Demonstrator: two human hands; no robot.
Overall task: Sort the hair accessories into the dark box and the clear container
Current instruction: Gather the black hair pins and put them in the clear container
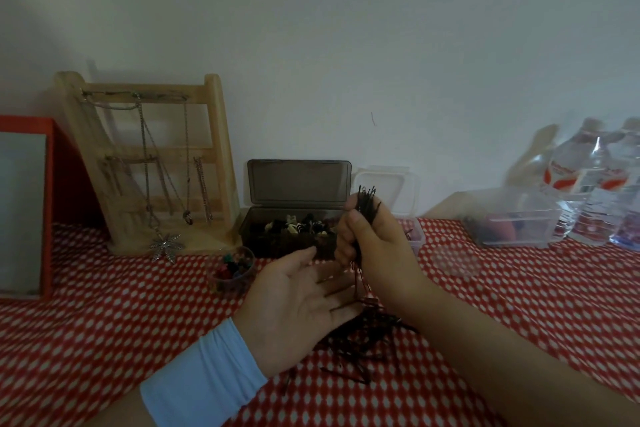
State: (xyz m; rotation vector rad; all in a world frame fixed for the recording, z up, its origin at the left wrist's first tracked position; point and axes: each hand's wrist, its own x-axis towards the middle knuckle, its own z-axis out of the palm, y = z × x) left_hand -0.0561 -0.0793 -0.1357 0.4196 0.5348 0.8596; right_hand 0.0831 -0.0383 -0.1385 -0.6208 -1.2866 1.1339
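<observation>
1. a person's right hand (374, 246) is raised above a table (104, 340) covered in red cloth with white dots. its fingers (344, 250) are curled tight round a bundle of dark hair pins (368, 204), held upright. the pin ends fan out above the fist and a few hang below it.
2. the left hand (294, 305), with a light blue sleeve (201, 378) at the wrist, lies palm up just beside and below the right hand. its fingers are straight and relaxed and hold nothing.
3. a loose pile of pins (367, 336) lies on the table, under the hands and between the two wrists.
4. the dark box (256, 236) stands at the back of the table by the wall, with its lid up. dark and pale hair accessories lie inside. it sits just behind and to the left of the right hand.
5. the clear container (417, 236) stands just to the right of the dark box, mostly hidden by the right hand. its lid stands open against the wall. its contents are too blurred to tell.
6. a small round cup (233, 270) of coloured clips sits in front of the dark box, near the left thumb.
7. at the left stands a wooden jewellery stand (214, 149) hung with chains, with a red-framed panel (48, 204) beside it. at the far right are a clear tub (512, 218) and water bottles (595, 184).
</observation>
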